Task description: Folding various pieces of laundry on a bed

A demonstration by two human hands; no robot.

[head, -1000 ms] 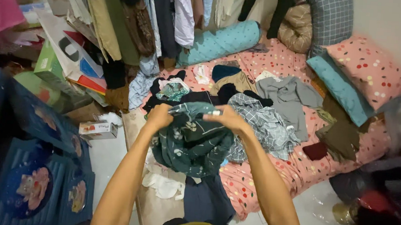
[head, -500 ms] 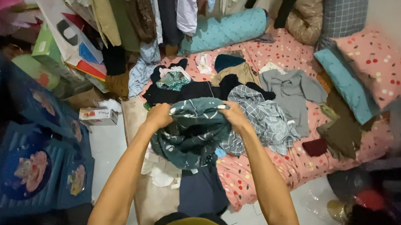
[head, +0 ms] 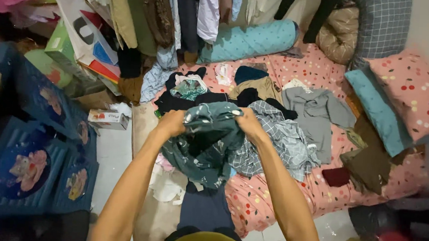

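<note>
A dark green floral garment (head: pixel 207 144) hangs bunched between both hands over the near edge of a mattress. My left hand (head: pixel 171 123) grips its left top edge and my right hand (head: pixel 248 124) grips its right top edge. Below it lie a dark blue cloth (head: pixel 203 209) and white cloth (head: pixel 169 184). Just beyond my right hand sits a grey checked shirt (head: pixel 278 139).
The mattress has a pink dotted sheet (head: pixel 307 66) strewn with clothes, including a grey top (head: pixel 319 112). A teal bolster (head: pixel 252 38), pillows (head: pixel 409 93) and hanging clothes (head: pixel 181 14) lie beyond. Blue plastic drawers (head: pixel 39 139) and a small box (head: pixel 108 119) stand at left.
The garment has been gathered up a little between my hands, which stay close together. The view has shifted slightly, so everything sits a bit further right.
</note>
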